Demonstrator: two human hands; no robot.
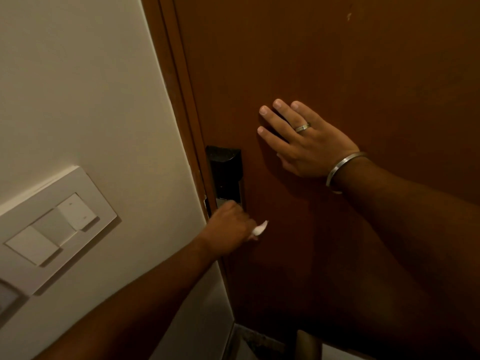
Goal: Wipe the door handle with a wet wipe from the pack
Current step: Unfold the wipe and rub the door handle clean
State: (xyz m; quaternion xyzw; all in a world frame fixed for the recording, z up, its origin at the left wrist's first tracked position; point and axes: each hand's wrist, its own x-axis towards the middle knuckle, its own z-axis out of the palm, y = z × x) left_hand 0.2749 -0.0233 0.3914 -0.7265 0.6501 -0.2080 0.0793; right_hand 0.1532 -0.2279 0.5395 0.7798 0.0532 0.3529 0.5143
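- Nearest, just below the black lock plate (225,175), the left hand (230,229) is curled into a fist around the door handle, which it hides; a corner of the white wet wipe (260,229) pokes out at its right side.
- The wiping step appears to be in hand: wipe pressed on the handle, at the door's left edge.
- Right of the lock plate and above it, the right hand (306,141) lies flat with fingers spread on the brown door (337,61), holding nothing, seemingly bracing it.
- Left of the lock plate, a white switch panel (54,227) sits on the wall.
- Next, the fist likely needs to slide along and twist round the handle; the pack is not in view.
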